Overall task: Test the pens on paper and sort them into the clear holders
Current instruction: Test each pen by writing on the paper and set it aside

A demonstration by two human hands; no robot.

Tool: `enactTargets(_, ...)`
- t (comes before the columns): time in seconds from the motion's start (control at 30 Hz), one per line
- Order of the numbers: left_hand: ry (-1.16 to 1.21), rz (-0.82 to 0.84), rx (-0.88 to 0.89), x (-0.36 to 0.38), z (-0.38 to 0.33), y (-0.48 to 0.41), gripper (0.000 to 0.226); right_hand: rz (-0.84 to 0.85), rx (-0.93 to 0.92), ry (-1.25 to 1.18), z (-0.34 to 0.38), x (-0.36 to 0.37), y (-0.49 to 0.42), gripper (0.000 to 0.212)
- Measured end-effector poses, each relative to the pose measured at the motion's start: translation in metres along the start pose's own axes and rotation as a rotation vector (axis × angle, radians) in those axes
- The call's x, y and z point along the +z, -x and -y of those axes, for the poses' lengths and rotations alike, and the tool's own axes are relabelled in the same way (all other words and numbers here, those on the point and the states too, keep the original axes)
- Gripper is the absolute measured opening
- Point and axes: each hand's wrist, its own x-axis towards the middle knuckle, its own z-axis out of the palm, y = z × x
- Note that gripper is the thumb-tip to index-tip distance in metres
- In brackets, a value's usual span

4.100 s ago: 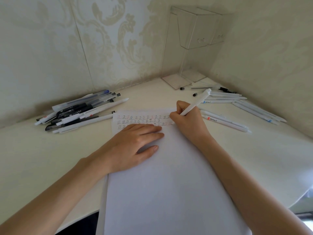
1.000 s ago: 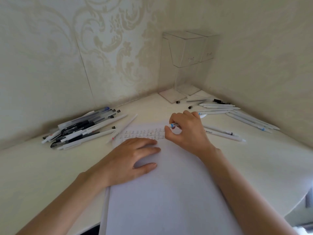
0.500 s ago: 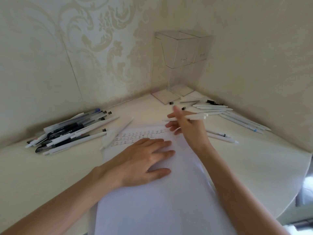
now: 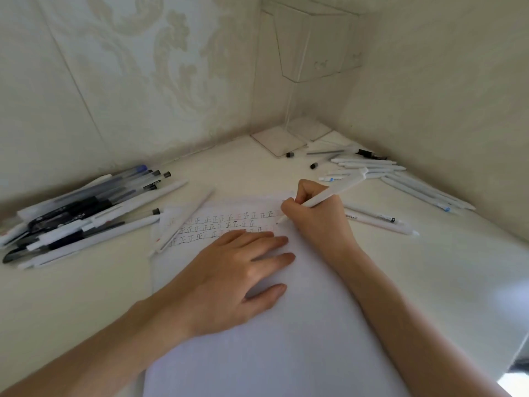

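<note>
A white sheet of paper [image 4: 286,339] lies on the desk, with rows of small written marks [image 4: 226,224] along its far end. My left hand [image 4: 229,279] rests flat on the paper, fingers straight. My right hand [image 4: 317,219] grips a white pen [image 4: 335,190] in a writing hold, its tip on the paper at the right end of the top row. The clear holders [image 4: 315,44] stand in the far corner; nothing shows inside them.
A pile of black, blue and white pens [image 4: 83,213] lies at the left by the wall. One white pen [image 4: 186,219] lies across the paper's left corner. Several white pens [image 4: 400,179] and small black caps [image 4: 313,165] lie at the right. The desk edge runs at lower right.
My right hand turned the white pen from lying sideways in the fingers into a writing hold and brought its tip down onto the paper. My left hand stayed flat on the sheet.
</note>
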Motion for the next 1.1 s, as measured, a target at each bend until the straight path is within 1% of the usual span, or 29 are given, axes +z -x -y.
enactTargets(0.13, 0.010, -0.007, -0.007, 0.0006, 0.0001, 0.0000, 0.047, -0.008, -0.005, 0.003, -0.0008, 0.0008, -0.0004, 0.038)
enactTargets(0.43, 0.022, -0.010, -0.020, -0.0004, -0.0014, -0.0005, 0.046, 0.004, -0.018, 0.028, 0.0016, -0.0006, 0.0015, 0.039)
enactTargets(0.8, 0.024, -0.004, -0.025, -0.0006, -0.0014, 0.0000, 0.046, 0.011, -0.003, 0.015, 0.0012, -0.0016, 0.0020, 0.033)
enactTargets(1.1, 0.050, -0.036, -0.007, 0.0013, 0.0001, 0.0005, 0.046, 0.038, -0.011, 0.017, -0.0002, -0.0005, 0.0020, 0.038)
